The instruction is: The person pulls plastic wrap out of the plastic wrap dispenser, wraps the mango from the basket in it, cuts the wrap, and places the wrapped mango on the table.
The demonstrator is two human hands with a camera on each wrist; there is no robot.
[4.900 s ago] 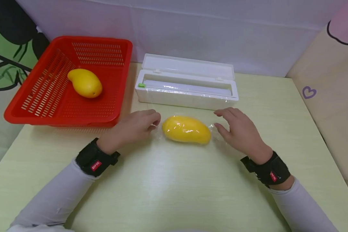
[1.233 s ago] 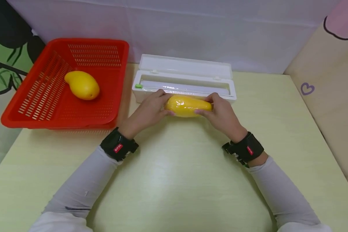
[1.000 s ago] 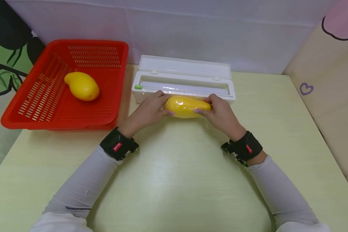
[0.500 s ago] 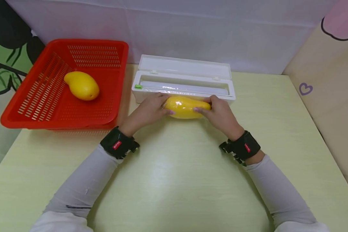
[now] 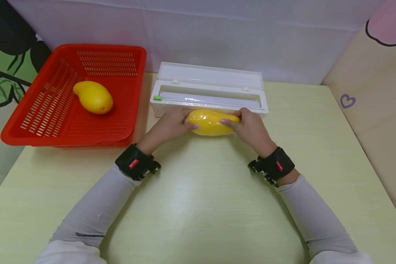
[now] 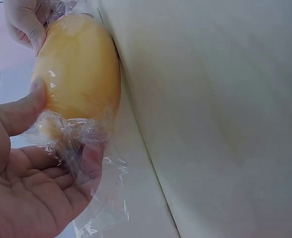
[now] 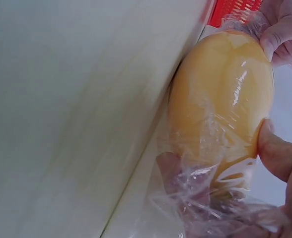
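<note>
From here I see the left hand (image 5: 169, 126) and right hand (image 5: 253, 130), each grip closed around one end of the film-wrapped yellow fruit (image 5: 209, 123), just in front of the white box (image 5: 211, 89) on the bench (image 5: 198, 198).

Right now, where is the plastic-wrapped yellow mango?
In the head view, the wrapped mango is near the centre, held between the left hand and right hand, in front of the white film dispenser.

Pale table (image 5: 198, 205); lilac backdrop (image 5: 217, 40); beige panel (image 5: 379, 135) at right, purple heart (image 5: 342, 101).
</note>
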